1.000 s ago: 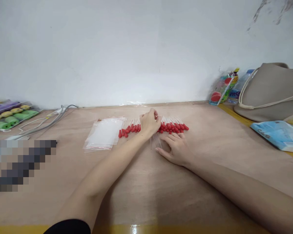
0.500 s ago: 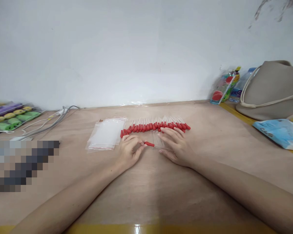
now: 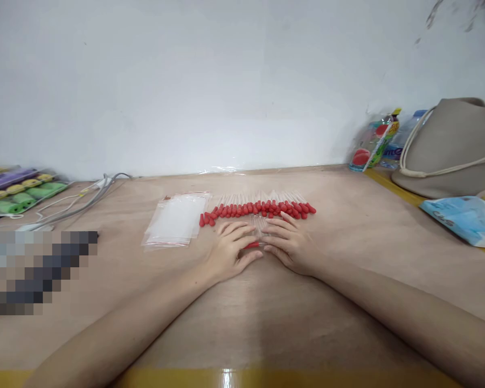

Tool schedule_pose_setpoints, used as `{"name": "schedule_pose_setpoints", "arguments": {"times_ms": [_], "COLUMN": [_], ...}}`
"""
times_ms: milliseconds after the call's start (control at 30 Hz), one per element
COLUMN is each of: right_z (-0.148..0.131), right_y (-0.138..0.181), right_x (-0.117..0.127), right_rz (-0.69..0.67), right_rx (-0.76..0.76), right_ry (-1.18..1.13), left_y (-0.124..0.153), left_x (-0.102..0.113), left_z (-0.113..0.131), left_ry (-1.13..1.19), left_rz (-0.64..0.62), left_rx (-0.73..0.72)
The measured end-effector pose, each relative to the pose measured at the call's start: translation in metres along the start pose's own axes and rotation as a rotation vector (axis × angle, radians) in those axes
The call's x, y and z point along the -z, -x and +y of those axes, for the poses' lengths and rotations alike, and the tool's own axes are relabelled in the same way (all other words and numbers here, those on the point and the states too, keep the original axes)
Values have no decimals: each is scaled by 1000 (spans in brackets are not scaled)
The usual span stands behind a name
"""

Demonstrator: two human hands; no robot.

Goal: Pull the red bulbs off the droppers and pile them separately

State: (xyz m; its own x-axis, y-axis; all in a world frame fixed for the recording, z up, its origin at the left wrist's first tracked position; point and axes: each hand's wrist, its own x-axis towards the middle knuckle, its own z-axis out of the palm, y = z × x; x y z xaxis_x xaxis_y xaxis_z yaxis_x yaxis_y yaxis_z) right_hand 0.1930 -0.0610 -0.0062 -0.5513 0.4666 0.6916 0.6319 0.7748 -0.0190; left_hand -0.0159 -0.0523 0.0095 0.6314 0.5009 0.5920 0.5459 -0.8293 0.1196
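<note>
On the table in front of me, my left hand [image 3: 235, 249] lies low with its fingers stretched and the thumb apart. The red rubber bulb of a dropper [image 3: 251, 245] shows between that thumb and the fingers, partly covered. Facing it, my right hand [image 3: 288, 245] has its fingers extended and spread beside the dropper's clear tube. Between my fingertips, more clear tubes [image 3: 259, 222] lie pointing away from me. Just beyond, a row of droppers with red bulbs [image 3: 246, 208] stretches across, tubes toward the wall.
Left of the droppers is a stack of clear zip bags [image 3: 172, 221]. Grey and white cables [image 3: 92, 199] and colourful rolls [image 3: 20, 188] lie far left. At right are bottles [image 3: 366, 151], a grey bag [image 3: 452, 151] and a blue packet [image 3: 463, 218].
My left hand has moved right and opened from its pinch on the red bulb. The right hand stays nearly in place, and the two hands are now closer together.
</note>
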Motion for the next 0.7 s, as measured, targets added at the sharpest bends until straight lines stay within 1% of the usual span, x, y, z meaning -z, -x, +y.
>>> {"name": "schedule_pose_setpoints", "arguments": {"times_ms": [100, 167, 267, 367, 533, 700], "right_z": [2, 2, 2, 1, 1, 2], "right_y": [2, 3, 4, 4, 7, 10], "right_x": [-4, -7, -11, -11, -9, -8], "right_rz": [22, 56, 81, 58, 58, 69], "right_rx": [34, 58, 83, 94, 120, 135], "right_ry": [-51, -101, -186, -233, -231, -192], "left_y": [-3, -3, -4, -4, -5, -2], "left_x": [-6, -6, -3, 1, 5, 8], "left_z": [0, 0, 2, 3, 5, 3], "left_ry": [-17, -44, -86, -92, -75, -55], "left_rz": [9, 0, -51, -120, -205, -220], "left_rx": [-30, -45, -57, -49, -30, -40]}}
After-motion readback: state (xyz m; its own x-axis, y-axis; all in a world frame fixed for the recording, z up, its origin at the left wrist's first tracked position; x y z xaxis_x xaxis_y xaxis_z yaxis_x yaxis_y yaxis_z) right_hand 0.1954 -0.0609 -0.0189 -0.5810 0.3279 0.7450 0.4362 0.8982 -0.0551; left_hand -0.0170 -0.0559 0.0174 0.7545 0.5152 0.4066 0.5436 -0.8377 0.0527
